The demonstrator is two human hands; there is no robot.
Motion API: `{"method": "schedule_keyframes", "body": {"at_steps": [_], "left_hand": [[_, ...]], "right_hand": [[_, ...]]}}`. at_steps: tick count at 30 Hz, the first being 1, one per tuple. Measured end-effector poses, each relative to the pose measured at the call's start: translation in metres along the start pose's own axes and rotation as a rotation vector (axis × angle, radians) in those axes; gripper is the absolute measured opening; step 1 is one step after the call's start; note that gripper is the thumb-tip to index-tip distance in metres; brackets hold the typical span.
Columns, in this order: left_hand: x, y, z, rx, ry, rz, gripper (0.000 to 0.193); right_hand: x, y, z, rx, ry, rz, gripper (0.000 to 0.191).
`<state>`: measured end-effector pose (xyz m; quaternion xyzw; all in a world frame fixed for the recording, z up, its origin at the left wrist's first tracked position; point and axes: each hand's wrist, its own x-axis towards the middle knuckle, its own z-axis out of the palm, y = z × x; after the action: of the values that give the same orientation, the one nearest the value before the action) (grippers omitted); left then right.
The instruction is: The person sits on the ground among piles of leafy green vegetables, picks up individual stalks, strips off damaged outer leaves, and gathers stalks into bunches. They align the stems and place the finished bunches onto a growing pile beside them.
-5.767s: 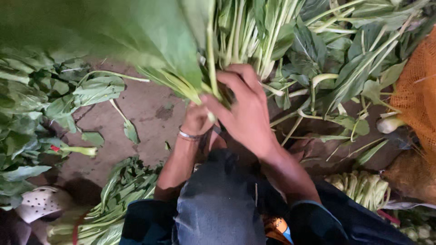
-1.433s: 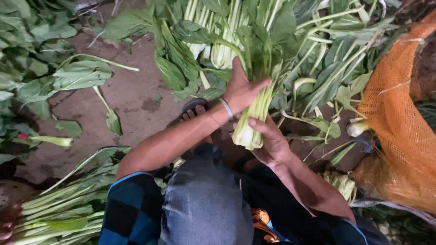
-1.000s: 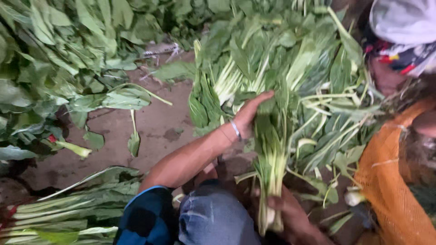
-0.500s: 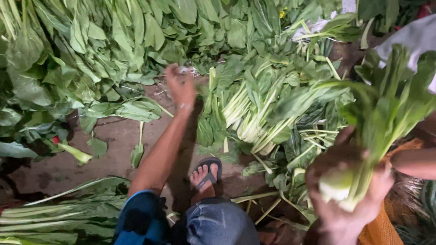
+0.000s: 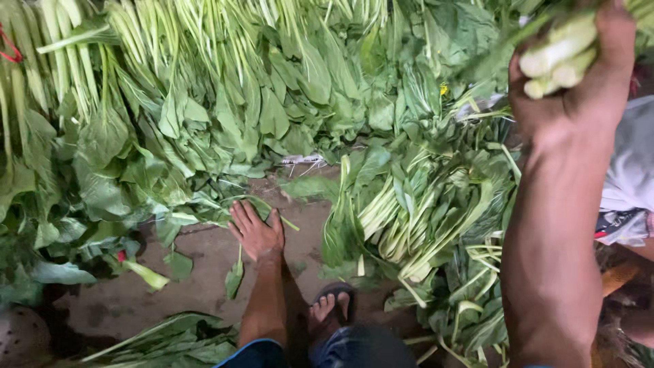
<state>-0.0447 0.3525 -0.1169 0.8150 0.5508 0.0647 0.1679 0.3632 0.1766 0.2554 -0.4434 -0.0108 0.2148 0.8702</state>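
Observation:
My right hand (image 5: 569, 88) is raised at the upper right, shut on a bunch of leafy greens (image 5: 558, 51) by its pale stem ends; the leaves run out of the picture. My left hand (image 5: 255, 232) reaches forward and rests on the dirt floor (image 5: 204, 272) with its fingers apart. Its fingertips touch thin stems at the edge of a big heap of greens (image 5: 204, 88). A second heap of pale-stemmed greens (image 5: 409, 218) lies between my two arms.
My foot in a dark sandal (image 5: 334, 310) stands just behind my left hand. Loose leaves (image 5: 234, 278) lie on the floor, with a bundle of greens (image 5: 170, 341) at the bottom left. Another person's grey garment (image 5: 633, 177) shows at the right edge.
My right hand has lifted the bunch of greens higher, to the upper right. My left hand has come down onto the floor at the edge of the big heap.

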Motion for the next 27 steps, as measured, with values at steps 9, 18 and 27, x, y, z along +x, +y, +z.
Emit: {"method": "schedule_keyframes", "body": {"at_steps": [9, 18, 27], "left_hand": [[-0.002, 0.001, -0.004, 0.022, -0.061, -0.024, 0.086], [0.001, -0.014, -0.019, -0.088, 0.052, 0.067, 0.095], [-0.132, 0.131, -0.009, -1.864, -1.4, -0.051, 0.052]], "right_hand": [[-0.029, 0.04, 0.0, -0.048, -0.275, 0.198, 0.021], [-0.185, 0.059, -0.084, 0.069, -0.209, 0.571, 0.026], [-0.245, 0.132, -0.147, -0.546, -0.271, 0.339, 0.038]]}}
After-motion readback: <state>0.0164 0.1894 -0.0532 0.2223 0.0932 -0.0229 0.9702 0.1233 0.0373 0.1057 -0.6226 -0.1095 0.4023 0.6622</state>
